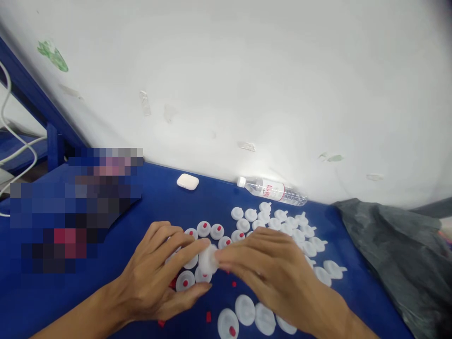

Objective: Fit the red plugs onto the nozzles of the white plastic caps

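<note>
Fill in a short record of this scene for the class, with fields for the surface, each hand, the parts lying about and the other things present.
Surface: blue table top
Left hand: fingers pinch a round white plastic cap from the left
Right hand: fingertips meet the same cap from the right
Caps with red centres: cluster behind the hands
Plain white caps: spread to the right
Loose small red plastic pieces: on the table near the hands
Other things: clear plastic water bottle lying on its side; small white rounded case; dark grey plastic bag

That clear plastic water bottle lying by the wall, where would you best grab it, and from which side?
Probably around the middle of the clear plastic water bottle, coming down from above. It lies on its side along the white wall, white cap toward the left, so the round body is exposed above and in front, with no room behind.
</note>
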Demonstrator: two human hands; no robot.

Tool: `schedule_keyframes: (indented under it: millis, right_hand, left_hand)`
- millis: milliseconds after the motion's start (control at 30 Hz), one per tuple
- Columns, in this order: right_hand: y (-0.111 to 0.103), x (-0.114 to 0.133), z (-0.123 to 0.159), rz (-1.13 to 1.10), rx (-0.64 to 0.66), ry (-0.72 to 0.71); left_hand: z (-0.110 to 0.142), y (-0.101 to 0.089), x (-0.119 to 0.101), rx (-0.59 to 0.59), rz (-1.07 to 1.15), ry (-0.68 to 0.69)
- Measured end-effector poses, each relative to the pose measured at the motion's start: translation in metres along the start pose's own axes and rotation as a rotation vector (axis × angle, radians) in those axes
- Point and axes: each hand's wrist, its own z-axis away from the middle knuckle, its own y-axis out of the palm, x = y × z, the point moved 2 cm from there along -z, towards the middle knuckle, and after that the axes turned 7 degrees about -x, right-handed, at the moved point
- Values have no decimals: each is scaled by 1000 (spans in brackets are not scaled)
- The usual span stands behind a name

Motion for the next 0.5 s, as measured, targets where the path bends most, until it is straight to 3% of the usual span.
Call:
schedule_keyframes:
  millis: [133, 200, 333, 500]
  right_hand:
    - [-1, -26, -5, 38, -156, 95]
    - [6, -37, -7, 147, -112, 92]
    - [23, -50, -7, 294, 33, 107]
    - [27, -53, -9, 339, 143, 95]
  left_hand:
    - [2, -6, 3, -114, 63, -109]
    - [1, -8, 3, -163, 52, -99]
    - [0, -8, 3, -140, 15, -83]
    - [0, -7, 4, -136, -7, -78]
